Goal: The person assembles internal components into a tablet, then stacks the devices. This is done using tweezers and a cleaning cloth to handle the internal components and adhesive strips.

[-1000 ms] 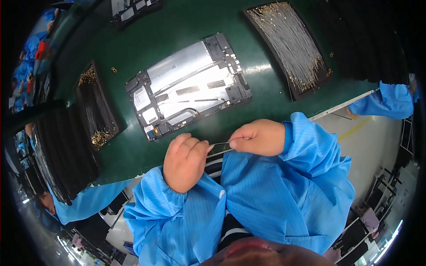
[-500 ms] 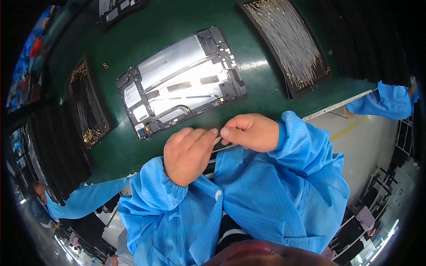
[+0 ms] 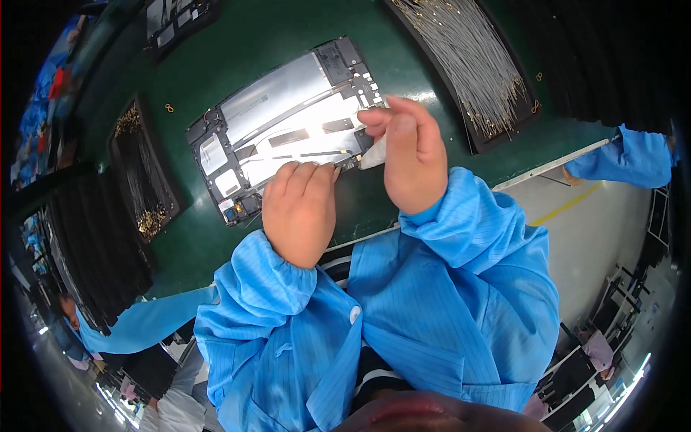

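An opened flat tablet-like device [image 3: 277,93] with silver panels and a black frame lies tilted on the green table. My left hand [image 3: 299,216] is closed at its near edge, its fingers bent and pressed together, the fingertips partly hidden. Whatever they pinch is too small to name. Over the device's right near corner, my right hand [image 3: 416,158] is closed, fingers curled and thumb raised. A whitish pointed piece [image 3: 373,155] shows beside its fingers, reaching to the device's edge. I cannot make out what it is.
A black tray of grey cables [image 3: 464,65] lies at the back right, and a tray of black cables [image 3: 146,176] at the left. Another device [image 3: 173,21] sits at the back left. Stacked black trays [image 3: 90,245] stand at the left. Other people's blue sleeves [image 3: 626,162] show at the sides.
My hands were together in front of the device, fingertips meeting. Now they are apart: the right has moved up to the device's right corner, the left slightly up to its near edge.
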### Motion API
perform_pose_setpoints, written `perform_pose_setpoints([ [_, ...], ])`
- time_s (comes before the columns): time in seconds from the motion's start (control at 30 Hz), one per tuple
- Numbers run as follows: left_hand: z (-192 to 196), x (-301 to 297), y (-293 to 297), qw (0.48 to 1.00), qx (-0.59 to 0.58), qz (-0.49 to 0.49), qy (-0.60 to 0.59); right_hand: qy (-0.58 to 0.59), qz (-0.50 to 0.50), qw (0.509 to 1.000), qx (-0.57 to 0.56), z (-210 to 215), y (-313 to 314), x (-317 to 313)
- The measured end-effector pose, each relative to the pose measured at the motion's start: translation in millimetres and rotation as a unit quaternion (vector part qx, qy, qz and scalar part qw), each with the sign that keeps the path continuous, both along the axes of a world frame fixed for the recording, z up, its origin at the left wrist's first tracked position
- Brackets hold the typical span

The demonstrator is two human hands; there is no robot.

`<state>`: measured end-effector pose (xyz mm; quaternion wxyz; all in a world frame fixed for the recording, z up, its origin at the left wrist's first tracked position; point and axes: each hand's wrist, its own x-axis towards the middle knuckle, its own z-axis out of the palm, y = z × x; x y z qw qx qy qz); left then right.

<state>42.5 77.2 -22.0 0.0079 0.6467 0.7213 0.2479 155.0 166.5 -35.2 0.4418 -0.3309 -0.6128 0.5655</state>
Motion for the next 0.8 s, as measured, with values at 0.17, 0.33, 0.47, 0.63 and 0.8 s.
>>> perform_pose_setpoints([
  [0.17, 3.1, 2.1, -0.3, 1.000, -0.016, 0.005, 0.008, 0.026, 0.015, 0.998, 0.052, -6.0, -4.8, -5.0],
  [0.33, 5.9, 1.4, -0.5, 1.000, -0.029, 0.005, 0.001, 0.044, 0.010, 0.997, 0.058, -11.1, -6.1, -6.3],
  [0.47, 4.2, 0.5, -0.4, 1.000, -0.026, 0.008, -0.009, 0.036, 0.010, 0.998, 0.056, -12.6, -5.1, -7.2],
  [0.63, 3.4, -0.3, 2.1, 1.000, -0.019, 0.000, -0.017, 0.020, 0.009, 0.999, 0.043, -5.0, -1.3, -6.0],
  [0.8, 3.0, -7.0, -1.6, 0.997, -0.072, -0.017, -0.004, -0.172, 0.194, 0.921, 0.290, 21.7, 8.9, -14.7],
])
